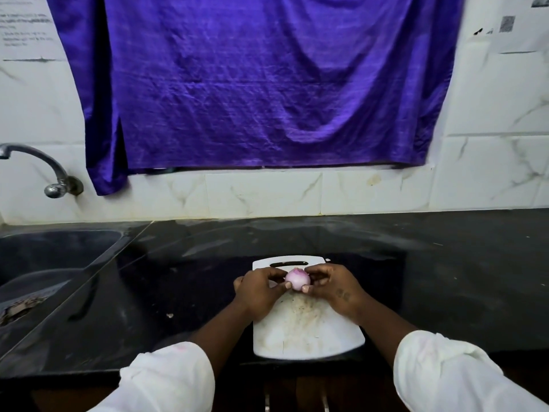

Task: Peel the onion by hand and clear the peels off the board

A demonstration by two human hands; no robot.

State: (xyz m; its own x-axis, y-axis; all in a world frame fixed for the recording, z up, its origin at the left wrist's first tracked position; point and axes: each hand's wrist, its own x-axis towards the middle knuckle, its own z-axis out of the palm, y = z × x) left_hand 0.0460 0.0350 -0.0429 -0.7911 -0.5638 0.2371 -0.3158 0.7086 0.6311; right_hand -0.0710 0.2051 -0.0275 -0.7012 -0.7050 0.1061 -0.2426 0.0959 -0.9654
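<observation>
Your left hand [258,288] and right hand [335,288] both pinch the onion [297,279] with curled fingers [319,275], over the 12 o'clock end of the cutting board [309,337]. Its surface looks smooth, so a hard pull may make it slip and roll onto the table [445,278].

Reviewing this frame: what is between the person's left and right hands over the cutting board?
The head view shows the onion between the left hand and right hand, held by both, over the far end of the white cutting board.

Pale peeled onion [297,279] in the grip of left hand [261,288] and right hand [334,288], above white board [306,331].
</observation>
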